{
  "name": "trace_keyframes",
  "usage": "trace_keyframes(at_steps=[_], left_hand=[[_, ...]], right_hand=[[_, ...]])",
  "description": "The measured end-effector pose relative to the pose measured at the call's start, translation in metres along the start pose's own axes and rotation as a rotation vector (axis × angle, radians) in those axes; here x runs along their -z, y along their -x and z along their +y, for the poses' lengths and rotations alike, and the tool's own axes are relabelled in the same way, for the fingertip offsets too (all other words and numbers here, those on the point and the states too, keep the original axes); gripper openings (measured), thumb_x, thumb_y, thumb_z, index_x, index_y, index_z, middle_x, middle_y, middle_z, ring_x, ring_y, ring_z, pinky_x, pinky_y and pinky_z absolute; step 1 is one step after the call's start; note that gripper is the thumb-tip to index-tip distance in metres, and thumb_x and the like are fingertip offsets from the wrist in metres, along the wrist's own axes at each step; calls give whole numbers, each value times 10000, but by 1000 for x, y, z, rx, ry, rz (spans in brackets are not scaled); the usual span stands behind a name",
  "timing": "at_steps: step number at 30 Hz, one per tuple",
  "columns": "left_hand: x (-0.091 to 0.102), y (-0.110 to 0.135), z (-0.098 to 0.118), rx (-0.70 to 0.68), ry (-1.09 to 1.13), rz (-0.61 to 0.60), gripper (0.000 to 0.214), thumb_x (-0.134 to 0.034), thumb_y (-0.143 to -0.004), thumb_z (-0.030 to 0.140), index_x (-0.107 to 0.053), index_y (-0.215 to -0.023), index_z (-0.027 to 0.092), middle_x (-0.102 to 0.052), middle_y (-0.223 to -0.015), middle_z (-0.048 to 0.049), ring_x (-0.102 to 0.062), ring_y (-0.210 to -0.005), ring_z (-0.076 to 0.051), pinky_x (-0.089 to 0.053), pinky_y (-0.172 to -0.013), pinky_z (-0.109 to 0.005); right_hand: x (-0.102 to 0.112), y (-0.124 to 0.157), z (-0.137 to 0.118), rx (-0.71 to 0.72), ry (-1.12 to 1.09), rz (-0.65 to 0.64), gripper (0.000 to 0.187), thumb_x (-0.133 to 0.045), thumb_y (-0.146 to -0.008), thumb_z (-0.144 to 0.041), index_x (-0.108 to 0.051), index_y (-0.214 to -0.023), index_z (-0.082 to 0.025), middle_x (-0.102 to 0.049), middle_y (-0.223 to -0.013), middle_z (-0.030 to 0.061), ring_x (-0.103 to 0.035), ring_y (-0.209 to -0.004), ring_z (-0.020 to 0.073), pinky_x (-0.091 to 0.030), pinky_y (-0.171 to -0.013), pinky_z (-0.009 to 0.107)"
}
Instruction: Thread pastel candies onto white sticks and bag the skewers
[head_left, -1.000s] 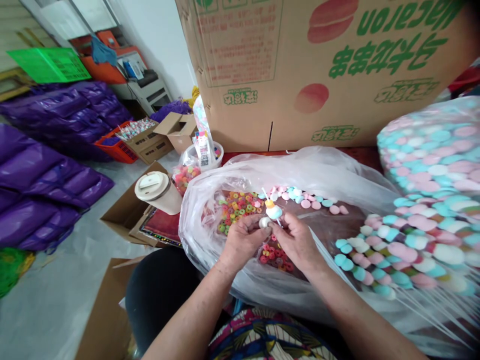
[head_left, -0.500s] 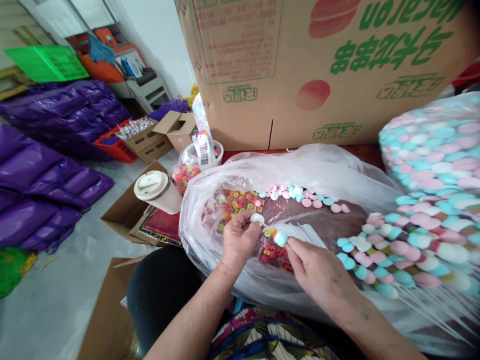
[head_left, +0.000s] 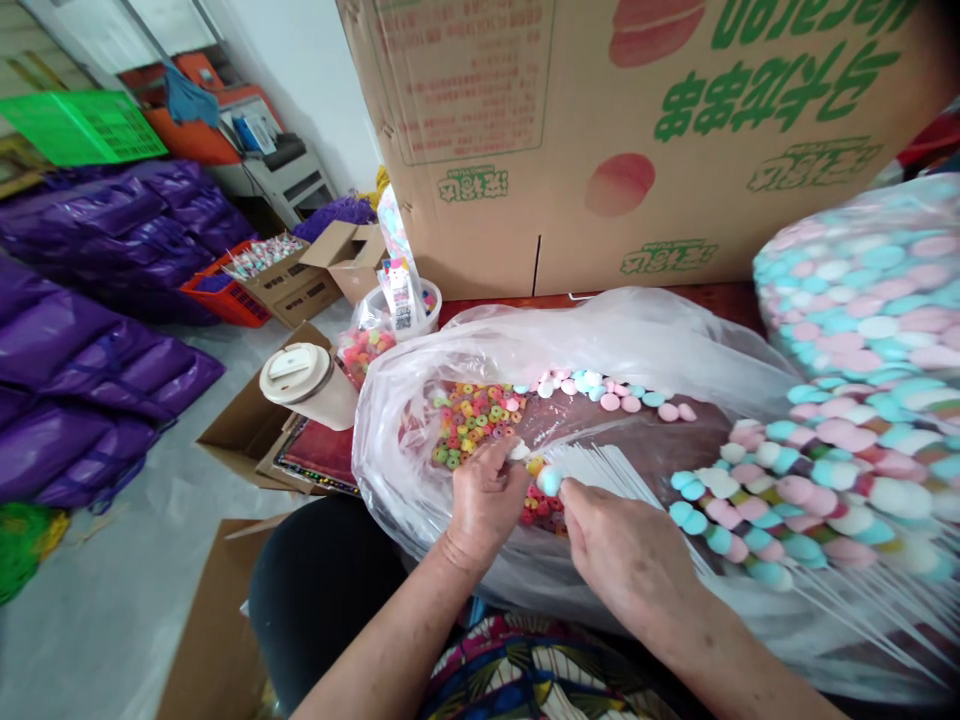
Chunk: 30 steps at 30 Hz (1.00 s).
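Pinched in the fingers of my left hand [head_left: 489, 500] is a white marshmallow [head_left: 517, 452], partly hidden by them. My right hand [head_left: 626, 548] grips a candy skewer just below a pale blue and white marshmallow [head_left: 550, 481]. A yellow-orange ring candy [head_left: 535, 466] sits on that skewer, its tip at the left hand's marshmallow. Under the hands lie red ring candies [head_left: 541, 508] and a bundle of white sticks [head_left: 611, 470]. Multicoloured ring candies [head_left: 472, 415] are heaped behind my left hand. Loose pink, white and blue marshmallows [head_left: 610, 402] lie farther back.
Finished marshmallow skewers [head_left: 810, 490] are piled at right, below a bulging bag of marshmallows [head_left: 862, 275]. Clear plastic sheeting [head_left: 390, 400] rings the work area. A lidded cup [head_left: 311, 385] stands at left. A large cardboard box [head_left: 480, 130] walls off the back.
My hands have come closer together, the right one moving left with the skewer. The white marshmallow now meets the skewer's tip and is more covered by my left fingers.
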<state>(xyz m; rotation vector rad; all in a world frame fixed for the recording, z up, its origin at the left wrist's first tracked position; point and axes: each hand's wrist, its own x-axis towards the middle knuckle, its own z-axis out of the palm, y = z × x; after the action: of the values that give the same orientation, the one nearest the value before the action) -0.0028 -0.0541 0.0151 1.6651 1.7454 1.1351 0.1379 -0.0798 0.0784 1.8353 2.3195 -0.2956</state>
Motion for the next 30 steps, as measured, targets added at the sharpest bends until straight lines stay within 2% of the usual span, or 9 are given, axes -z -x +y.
trace_keyframes(at_steps=[6, 11, 14, 16, 18, 21, 23, 25, 30], left_hand=[[-8, 9, -5, 344, 201, 66, 297, -558, -688, 178, -728, -930, 189, -649, -607, 35, -564, -543, -109, -502, -597, -224], [-2, 12, -7, 210, 195, -43, 291, -590, -676, 128, -743, -904, 224, -710, -751, -2, -630, -703, -154, -516, -764, -286], [6, 10, -6, 183, 315, -152, 269, -629, -713, 188, -723, -964, 217, -721, -854, -32, -647, -830, -180, -489, -871, -319], [10, 7, -2, 316, 550, -202, 352, -637, -758, 317, -651, -1095, 217, -712, -915, -47, -652, -881, -193, -500, -862, -336], [10, 2, 6, 525, 816, -191, 423, -606, -779, 455, -581, -1127, 217, -698, -926, -55, -663, -844, -194, -528, -778, -338], [7, -3, 17, 724, 1040, -143, 375, -622, -745, 506, -576, -935, 186, -669, -778, -36, -647, -665, -163, -520, -621, -290], [6, -4, 21, 728, 1073, -98, 313, -653, -726, 460, -565, -815, 173, -633, -689, -11, -604, -570, -127, -486, -556, -251], [4, -2, 22, 709, 1073, -52, 276, -641, -738, 428, -550, -737, 168, -599, -627, 8, -558, -510, -99, -452, -516, -226], [-10, 11, 22, 716, 1094, -21, 292, -573, -775, 417, -479, -626, 184, -524, -541, 31, -546, -518, -100, -467, -573, -236]], right_hand=[[-18, -2, -11, 59, -39, 110, 223, -418, -866, -100, -620, -878, -194, -713, -740, 51, -668, -607, 168, -244, -469, 268], [-38, -10, -14, 57, -113, 173, 212, -426, -819, -65, -598, -802, -187, -698, -691, 69, -645, -567, 160, -280, -474, 261], [-50, -18, -3, 52, -329, 198, 197, -428, -813, -84, -592, -772, -185, -684, -672, 55, -619, -560, 150, -339, -508, 244], [-53, -22, 5, 62, -557, 238, 206, -415, -851, -156, -581, -735, -189, -654, -635, 31, -594, -560, 140, -382, -537, 233], [-52, -22, 8, 93, -740, 261, 246, -401, -875, -221, -565, -693, -193, -622, -608, 18, -568, -553, 134, -407, -550, 229], [-52, -18, 0, 187, -858, 263, 220, -404, -857, -205, -579, -724, -189, -661, -725, 45, -604, -664, 150, -452, -636, 245], [-58, -15, -8, 209, -867, 244, 221, -396, -852, -178, -597, -761, -187, -680, -768, 57, -624, -723, 161, -462, -679, 261], [-66, -13, -14, 187, -837, 213, 241, -381, -850, -156, -609, -776, -183, -679, -719, 57, -626, -683, 164, -458, -656, 263], [-81, -14, -22, 131, -742, 224, 251, -394, -788, -97, -631, -846, -158, -700, -790, 106, -656, -748, 207, -470, -689, 294]])
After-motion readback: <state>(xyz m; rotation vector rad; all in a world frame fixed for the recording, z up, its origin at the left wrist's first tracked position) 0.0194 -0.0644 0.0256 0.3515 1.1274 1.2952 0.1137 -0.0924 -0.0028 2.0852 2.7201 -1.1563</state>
